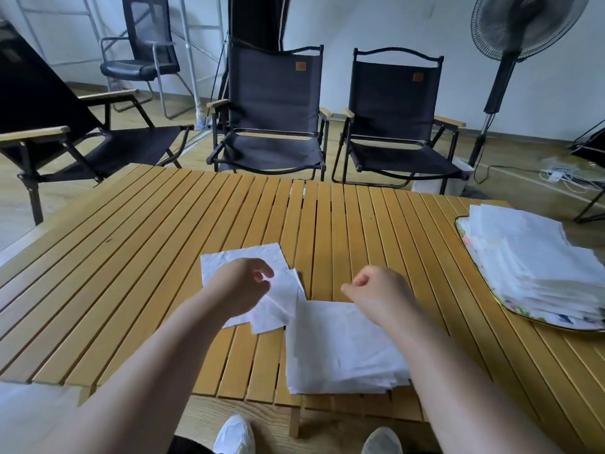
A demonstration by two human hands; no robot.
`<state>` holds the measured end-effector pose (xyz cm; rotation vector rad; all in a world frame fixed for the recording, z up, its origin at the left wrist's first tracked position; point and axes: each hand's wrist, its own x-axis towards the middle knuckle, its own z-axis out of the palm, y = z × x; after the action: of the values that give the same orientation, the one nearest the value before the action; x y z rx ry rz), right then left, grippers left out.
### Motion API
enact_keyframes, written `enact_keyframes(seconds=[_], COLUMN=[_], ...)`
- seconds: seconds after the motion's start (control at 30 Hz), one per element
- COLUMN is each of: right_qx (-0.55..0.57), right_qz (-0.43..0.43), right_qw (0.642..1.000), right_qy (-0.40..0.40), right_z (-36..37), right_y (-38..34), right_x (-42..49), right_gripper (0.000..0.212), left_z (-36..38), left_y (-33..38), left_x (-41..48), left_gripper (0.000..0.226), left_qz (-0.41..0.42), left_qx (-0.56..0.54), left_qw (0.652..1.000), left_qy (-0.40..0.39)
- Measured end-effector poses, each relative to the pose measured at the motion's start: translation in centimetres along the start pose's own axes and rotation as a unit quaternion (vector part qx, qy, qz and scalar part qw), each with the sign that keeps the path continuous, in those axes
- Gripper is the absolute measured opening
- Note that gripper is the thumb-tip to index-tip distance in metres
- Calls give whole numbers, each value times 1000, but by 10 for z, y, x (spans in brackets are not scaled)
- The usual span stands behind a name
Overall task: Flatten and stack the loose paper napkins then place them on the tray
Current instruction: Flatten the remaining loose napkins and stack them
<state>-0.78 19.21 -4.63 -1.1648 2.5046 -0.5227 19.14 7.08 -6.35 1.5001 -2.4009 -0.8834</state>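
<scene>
Two loose white napkins lie overlapped on the slatted wooden table (131,257): one flat napkin (248,257) farther away, and a crumpled napkin (281,309) nearer. My left hand (240,285) is over them, its thumb and forefinger pinching the crumpled napkin's upper edge. A flattened stack of napkins (340,348) sits by the table's near edge. My right hand (376,294) hovers above the stack's far edge with curled fingers, holding nothing. On the right, the patterned tray (556,324) carries a tall pile of napkins (530,267).
Two black folding chairs (271,109) (396,116) stand past the table's far edge, with a third (59,136) at the left. A standing fan (510,44) and floor cables (563,175) are at the back right. My white shoes (235,437) show under the near edge.
</scene>
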Motion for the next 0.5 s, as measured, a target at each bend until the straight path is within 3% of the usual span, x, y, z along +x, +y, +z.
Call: enact_keyframes(seconds=[0.1, 0.3, 0.4, 0.5], right_qx=[-35, -122, -127, -42], right_qz=[-22, 24, -25, -134], right_qw=[999, 990, 989, 990], right_qy=[-11, -72, -65, -19], right_z=[31, 66, 67, 59], right_y=[-26, -60, -71, -71], right_x=[7, 22, 15, 4], right_gripper=[20, 13, 12, 10], left_z=[1, 4, 3, -3], left_y=[-19, -28, -35, -36], left_x=[8, 9, 8, 11], left_gripper=[26, 24, 28, 46], left_qz=[-1, 2, -3, 1], left_qx=[30, 26, 2, -21], left_qw=[999, 999, 999, 1000], left_qy=[-19, -28, -31, 11])
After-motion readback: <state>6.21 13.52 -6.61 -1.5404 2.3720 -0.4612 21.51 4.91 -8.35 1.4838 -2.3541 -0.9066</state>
